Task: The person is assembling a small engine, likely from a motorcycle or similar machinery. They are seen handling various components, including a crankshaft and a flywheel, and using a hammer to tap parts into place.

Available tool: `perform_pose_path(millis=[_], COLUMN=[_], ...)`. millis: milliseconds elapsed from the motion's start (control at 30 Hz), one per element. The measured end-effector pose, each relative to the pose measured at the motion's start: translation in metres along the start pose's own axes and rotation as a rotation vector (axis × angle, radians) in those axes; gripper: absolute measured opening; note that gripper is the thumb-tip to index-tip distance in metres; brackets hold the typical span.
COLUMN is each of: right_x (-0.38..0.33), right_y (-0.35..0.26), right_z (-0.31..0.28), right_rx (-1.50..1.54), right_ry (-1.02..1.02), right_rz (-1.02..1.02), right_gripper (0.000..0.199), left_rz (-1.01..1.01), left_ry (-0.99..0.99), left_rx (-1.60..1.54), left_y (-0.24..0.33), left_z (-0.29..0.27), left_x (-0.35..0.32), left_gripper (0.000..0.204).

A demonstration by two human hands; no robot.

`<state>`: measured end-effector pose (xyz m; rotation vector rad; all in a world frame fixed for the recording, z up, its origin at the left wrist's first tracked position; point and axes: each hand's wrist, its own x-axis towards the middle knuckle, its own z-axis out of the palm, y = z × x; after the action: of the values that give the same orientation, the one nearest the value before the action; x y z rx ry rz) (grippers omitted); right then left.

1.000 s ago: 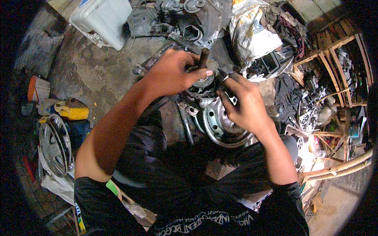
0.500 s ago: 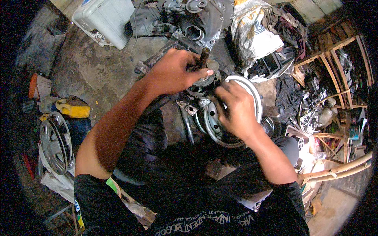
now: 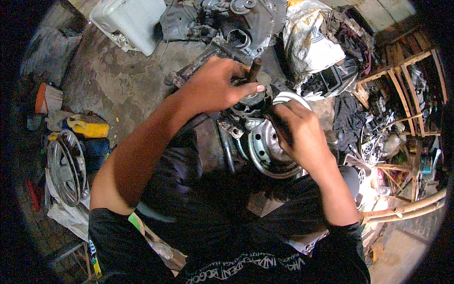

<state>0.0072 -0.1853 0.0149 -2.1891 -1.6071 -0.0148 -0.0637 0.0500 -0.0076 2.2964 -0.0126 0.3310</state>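
My left hand is closed around a greasy metal part, its thumb laid along a round piece. From that part a dark metal rod sticks up at a slant, beside a grey disc. Just to the right, my right hand has its fingers curled inward against the dark side of the same assembly. What it grips is hidden in shadow. Below and partly behind it stands a white steel wheel rim with round holes. A flat metal bracket shows between the hands, nearer my knees.
Beyond the hands lie a large metal casing and a white sack. A pale plastic box is at the far left. Wheel covers and a yellow jug sit left. A wooden rack with scrap stands right.
My right hand has shifted right and slightly down. The rod and disc have moved a little right in the picture, with my left thumb still along the round piece.
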Motion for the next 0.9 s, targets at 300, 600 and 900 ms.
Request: perform_pose_path(millis=[300,600,900], right_x=[-0.002,0.004,-0.002], right_y=[-0.012,-0.013,-0.023], right_z=[0.017,0.014,0.03], right_rx=[0.05,0.467,-0.009], right_ry=[0.014,0.251,0.142], right_rz=[0.101,0.429,0.144], right_gripper=[0.029,0.015,0.011], left_rz=[-0.019,-0.14,-0.093], left_ry=[0.018,-0.066,-0.055], left_rx=[0.041,-0.069,-0.028], left_y=[-0.001,0.002,0.0], left_z=[0.003,-0.003,-0.001], left_x=[0.0,-0.001,0.0], left_gripper=[0.041,0.044,0.045])
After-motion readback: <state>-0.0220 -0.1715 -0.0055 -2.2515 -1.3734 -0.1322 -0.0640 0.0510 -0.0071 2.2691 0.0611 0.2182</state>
